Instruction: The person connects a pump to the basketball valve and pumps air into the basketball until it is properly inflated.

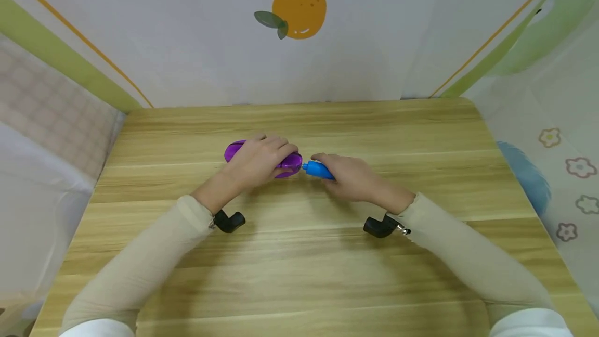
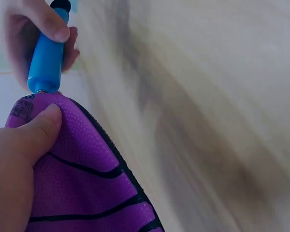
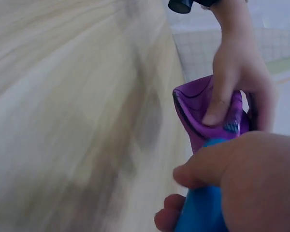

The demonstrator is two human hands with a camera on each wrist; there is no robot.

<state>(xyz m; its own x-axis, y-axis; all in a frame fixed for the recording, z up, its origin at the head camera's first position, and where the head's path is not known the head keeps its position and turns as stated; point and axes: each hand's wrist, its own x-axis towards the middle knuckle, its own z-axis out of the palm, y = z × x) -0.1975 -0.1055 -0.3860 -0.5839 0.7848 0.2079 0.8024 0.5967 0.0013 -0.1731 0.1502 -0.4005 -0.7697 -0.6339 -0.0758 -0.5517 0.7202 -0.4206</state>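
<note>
A deflated purple ball (image 1: 292,162) with black seam lines and a pebbled skin lies folded under my left hand (image 1: 259,160). That hand grips it, the thumb (image 2: 44,128) pressing on the skin close to one end. My right hand (image 1: 353,177) wraps round a blue hand pump (image 1: 319,170). The pump's narrow tip meets the end of the ball, and in the left wrist view a bit of metal (image 2: 41,91) shows at the joint. Whether the needle sits fully inside is hidden. Small dark print (image 2: 23,109) marks the ball beside the thumb.
Both hands work over a wood-grain table (image 1: 299,264). Behind it hangs a pale cloth with a printed orange (image 1: 299,10). Black wrist cameras (image 1: 229,221) hang below the forearms. A flower-patterned cloth (image 1: 552,170) is at the right.
</note>
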